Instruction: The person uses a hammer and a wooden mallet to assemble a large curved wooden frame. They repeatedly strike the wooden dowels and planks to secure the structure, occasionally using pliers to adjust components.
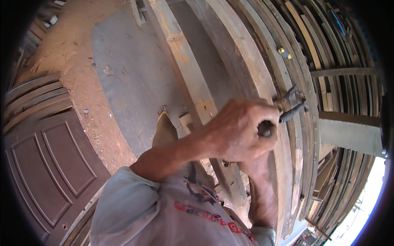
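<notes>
My left hand (246,127) reaches across in front of me above the wooden beams, its fingers curled closed. A small greyish round end shows inside the curl, but what it belongs to is hidden. My right hand (256,162) comes up from below, and most of it lies behind the left one; its fingers are out of sight. Just beyond the left knuckles, on a long board (283,82), lies a dark tool with two handle-like arms (293,111), possibly pliers. Nearest under my left forearm runs a thick, pale timber beam (201,102).
Long planks (328,45) are stacked along the right side. A small yellow and dark object (284,53) rests on a board. At left, a brown panelled door (57,172) leans by more boards (39,102). A grey sheet (127,78) covers part of the dusty ground.
</notes>
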A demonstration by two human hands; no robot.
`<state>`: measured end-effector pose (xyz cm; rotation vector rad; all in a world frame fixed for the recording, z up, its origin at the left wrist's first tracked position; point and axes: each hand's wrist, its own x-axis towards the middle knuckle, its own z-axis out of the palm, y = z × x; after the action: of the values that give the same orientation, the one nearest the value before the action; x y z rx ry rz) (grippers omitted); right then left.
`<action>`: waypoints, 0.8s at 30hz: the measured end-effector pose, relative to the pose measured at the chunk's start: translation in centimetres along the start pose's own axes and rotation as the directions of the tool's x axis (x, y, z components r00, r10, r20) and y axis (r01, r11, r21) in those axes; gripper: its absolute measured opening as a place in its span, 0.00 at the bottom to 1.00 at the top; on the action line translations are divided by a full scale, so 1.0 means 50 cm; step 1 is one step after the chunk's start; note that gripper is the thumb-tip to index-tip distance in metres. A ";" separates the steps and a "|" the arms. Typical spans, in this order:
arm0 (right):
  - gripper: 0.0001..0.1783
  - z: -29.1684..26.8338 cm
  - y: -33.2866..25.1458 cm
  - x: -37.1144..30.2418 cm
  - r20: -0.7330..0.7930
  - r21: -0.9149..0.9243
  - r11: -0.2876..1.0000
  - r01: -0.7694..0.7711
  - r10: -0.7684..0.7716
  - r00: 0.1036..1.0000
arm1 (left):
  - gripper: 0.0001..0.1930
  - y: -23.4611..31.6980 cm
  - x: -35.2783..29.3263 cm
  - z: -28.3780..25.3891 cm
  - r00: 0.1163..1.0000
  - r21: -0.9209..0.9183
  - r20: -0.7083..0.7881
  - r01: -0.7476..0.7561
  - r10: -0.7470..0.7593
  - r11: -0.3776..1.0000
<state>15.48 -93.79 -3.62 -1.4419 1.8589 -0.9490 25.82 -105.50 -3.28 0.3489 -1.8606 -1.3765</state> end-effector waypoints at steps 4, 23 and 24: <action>0.16 0.022 -0.062 0.075 0.098 -0.007 0.988 -0.153 0.153 0.983 | 0.09 -0.037 0.005 -0.035 0.985 -0.074 0.069 0.166 -0.161 0.983; 0.18 -0.114 -0.012 -0.102 -0.211 0.356 0.932 -0.072 0.156 0.965 | 0.43 0.123 0.012 0.087 0.949 0.130 0.313 -0.091 0.046 0.987; 0.18 -0.113 -0.006 -0.113 -0.217 0.366 0.929 -0.047 0.134 0.967 | 0.43 0.127 0.007 0.090 0.941 0.131 0.337 -0.088 0.039 0.987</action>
<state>12.43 -87.34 -0.03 -1.0487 1.7802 -1.3829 23.74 -100.24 2.08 0.1292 -2.2367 -1.3221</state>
